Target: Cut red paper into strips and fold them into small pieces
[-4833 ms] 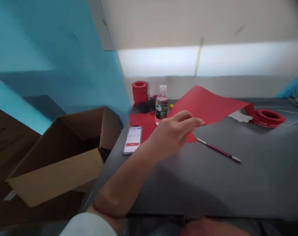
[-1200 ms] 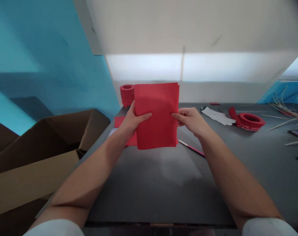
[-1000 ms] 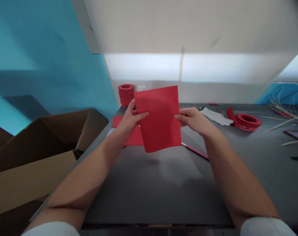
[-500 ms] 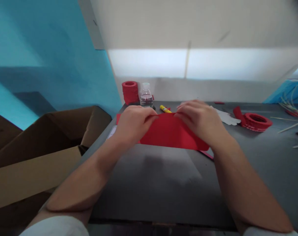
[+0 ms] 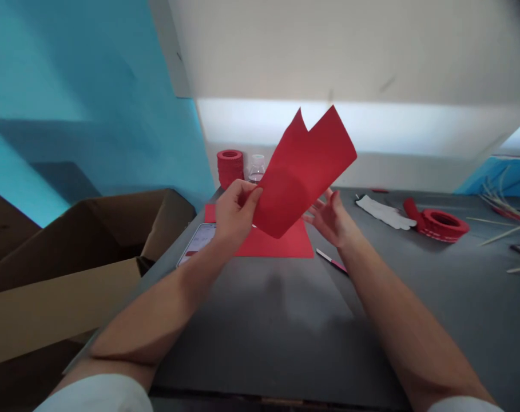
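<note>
We pinch the lower left edge of a folded red paper sheet (image 5: 302, 171) in our left hand (image 5: 234, 212), thumb on the near side and fingers closed behind it, so the sheet stands up and leans away to the right, its two upper corners splayed apart. Our right hand (image 5: 332, 220) is spread open just behind and below the sheet, palm toward it, holding nothing; we cannot tell whether its fingertips touch the paper. Beneath both hands a flat red paper sheet (image 5: 281, 243) lies on the dark grey surface (image 5: 285, 320). A smartphone (image 5: 197, 250) lies just under our left wrist, and a slim pink-and-white pencil (image 5: 332, 263) lies just below our right hand. Beyond our left hand stand a stack of red rings (image 5: 230, 167) and a clear plastic bottle (image 5: 256, 168).
</note>
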Demonstrator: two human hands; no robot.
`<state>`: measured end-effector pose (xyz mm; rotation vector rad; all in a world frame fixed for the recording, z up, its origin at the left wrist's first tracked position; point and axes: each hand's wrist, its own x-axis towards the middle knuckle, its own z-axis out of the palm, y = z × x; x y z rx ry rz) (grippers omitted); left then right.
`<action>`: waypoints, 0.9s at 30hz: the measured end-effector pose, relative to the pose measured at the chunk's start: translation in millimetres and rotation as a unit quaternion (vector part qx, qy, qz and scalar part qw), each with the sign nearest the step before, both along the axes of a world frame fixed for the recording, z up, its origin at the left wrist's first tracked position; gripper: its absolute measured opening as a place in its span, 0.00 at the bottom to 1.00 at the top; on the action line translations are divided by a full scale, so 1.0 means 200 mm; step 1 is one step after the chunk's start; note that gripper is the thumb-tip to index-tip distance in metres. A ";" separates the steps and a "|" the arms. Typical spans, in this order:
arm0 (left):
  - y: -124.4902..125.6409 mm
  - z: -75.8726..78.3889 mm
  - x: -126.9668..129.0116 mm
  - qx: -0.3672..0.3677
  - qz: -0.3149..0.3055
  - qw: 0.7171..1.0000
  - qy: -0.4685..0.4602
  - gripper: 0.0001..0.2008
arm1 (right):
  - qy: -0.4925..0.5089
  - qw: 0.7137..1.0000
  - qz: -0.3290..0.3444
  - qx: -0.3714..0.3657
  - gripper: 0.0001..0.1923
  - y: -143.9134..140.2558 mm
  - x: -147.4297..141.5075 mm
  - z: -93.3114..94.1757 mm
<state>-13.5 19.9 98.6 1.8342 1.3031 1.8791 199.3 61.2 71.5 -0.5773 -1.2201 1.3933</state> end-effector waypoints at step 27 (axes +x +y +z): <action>0.03 -0.17 0.14 -0.204 -0.263 0.940 -0.073 0.19 | -0.053 0.988 -0.137 0.041 0.24 -0.08 0.04 0.10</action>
